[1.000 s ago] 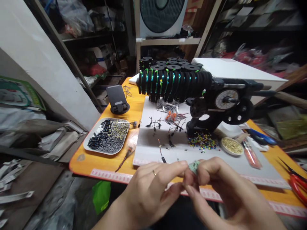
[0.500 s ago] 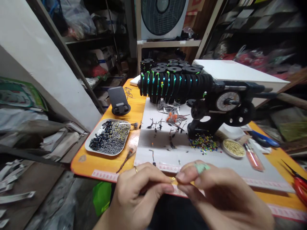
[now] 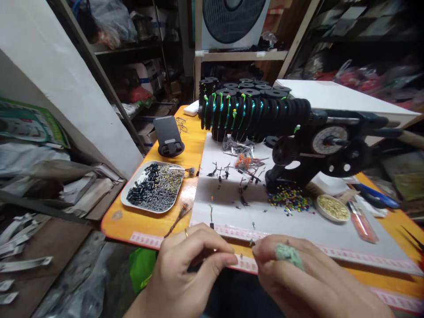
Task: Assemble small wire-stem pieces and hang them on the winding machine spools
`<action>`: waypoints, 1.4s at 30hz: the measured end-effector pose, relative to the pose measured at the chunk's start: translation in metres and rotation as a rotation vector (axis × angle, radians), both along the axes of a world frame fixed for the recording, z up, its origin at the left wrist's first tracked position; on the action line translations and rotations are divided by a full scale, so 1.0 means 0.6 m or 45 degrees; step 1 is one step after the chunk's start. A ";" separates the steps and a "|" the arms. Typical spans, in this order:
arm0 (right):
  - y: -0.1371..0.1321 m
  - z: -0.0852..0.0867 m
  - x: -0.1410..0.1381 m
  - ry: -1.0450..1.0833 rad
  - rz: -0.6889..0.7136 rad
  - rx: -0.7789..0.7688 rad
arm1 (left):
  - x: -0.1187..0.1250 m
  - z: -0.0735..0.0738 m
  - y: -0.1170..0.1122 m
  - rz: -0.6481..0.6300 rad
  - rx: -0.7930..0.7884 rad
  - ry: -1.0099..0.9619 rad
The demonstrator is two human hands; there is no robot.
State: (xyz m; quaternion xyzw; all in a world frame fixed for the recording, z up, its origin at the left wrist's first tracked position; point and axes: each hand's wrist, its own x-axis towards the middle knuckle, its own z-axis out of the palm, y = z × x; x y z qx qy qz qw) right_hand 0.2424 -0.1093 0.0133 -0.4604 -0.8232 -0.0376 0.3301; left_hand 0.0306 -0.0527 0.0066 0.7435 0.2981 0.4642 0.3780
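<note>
Just above the table's front edge, my left hand [image 3: 190,267] is closed in a pinch, thumb against forefinger. A tiny piece [image 3: 241,255] shows just off its fingertips, too small to name. To the right, my right hand [image 3: 298,271] is also pinched, and green tape [image 3: 289,255] wraps one of its fingers. A small dark bit [image 3: 251,243] shows at its fingertips; I cannot make out its kind. A gap separates the two hands. Beyond them on the white sheet [image 3: 225,212] lies a short wire-like piece with a black end [image 3: 211,218].
A white tray [image 3: 124,198] of small grey and black parts stands left. Coloured beads [image 3: 289,198] lie under a black machine with a dial [image 3: 330,139]. Near them are a dish of gold-coloured bits [image 3: 333,208] and a phone stand [image 3: 168,137] at the far left.
My right hand has moved right and turned more palm-down, widening the gap from my left hand. The small gold-coloured ring-like piece between the fingertips no longer shows clearly. The view has shifted slightly.
</note>
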 end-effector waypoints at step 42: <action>0.048 0.025 -0.071 0.542 0.019 -0.278 | 0.011 0.012 0.013 -0.040 -0.540 -0.319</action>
